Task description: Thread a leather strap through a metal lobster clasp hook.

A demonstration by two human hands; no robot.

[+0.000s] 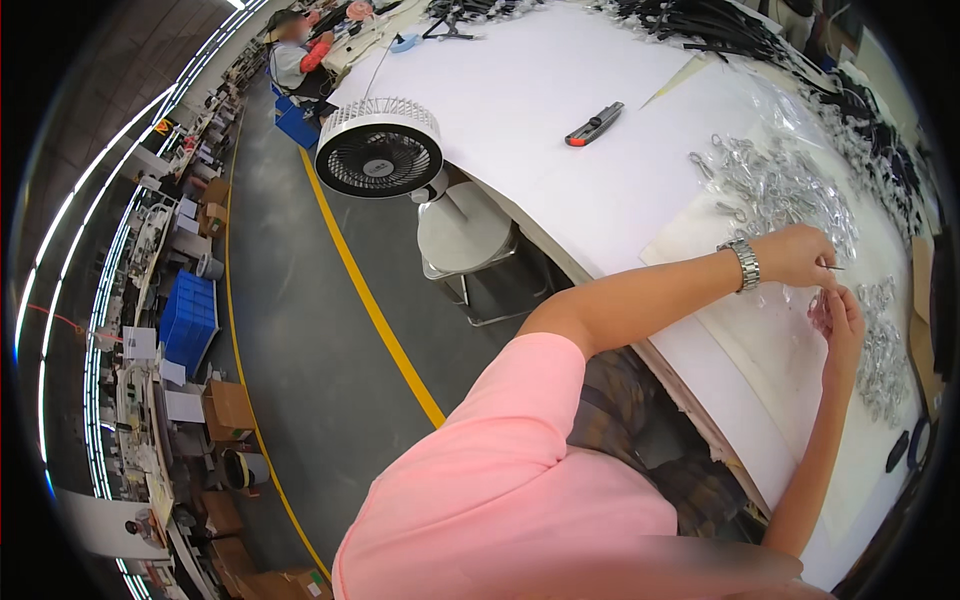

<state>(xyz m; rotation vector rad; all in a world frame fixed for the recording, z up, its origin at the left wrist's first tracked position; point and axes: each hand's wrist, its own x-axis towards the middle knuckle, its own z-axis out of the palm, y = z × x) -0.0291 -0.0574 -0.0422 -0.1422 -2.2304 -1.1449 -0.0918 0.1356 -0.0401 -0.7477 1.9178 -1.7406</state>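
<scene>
My left hand (797,256), with a metal-band watch on its wrist, is closed in a pinch on a small thin metal piece (835,267) that juts out past the fingertips. Just below it, my right hand (842,315) has its fingers drawn together close to the left fingertips; what they hold, if anything, is too small to make out. Beyond my left hand spreads a heap of shiny metal clasps (785,190), some looking like small hooks. A second pile of similar metal pieces (882,355) lies to the right of my right hand.
On the white table (520,90) lie a grey and red box cutter (595,125) and a dark object (897,452). Black straps (720,30) are heaped along the far edge. Left stand a fan (380,155) and a metal stool (465,235). A person (298,60) sits far off.
</scene>
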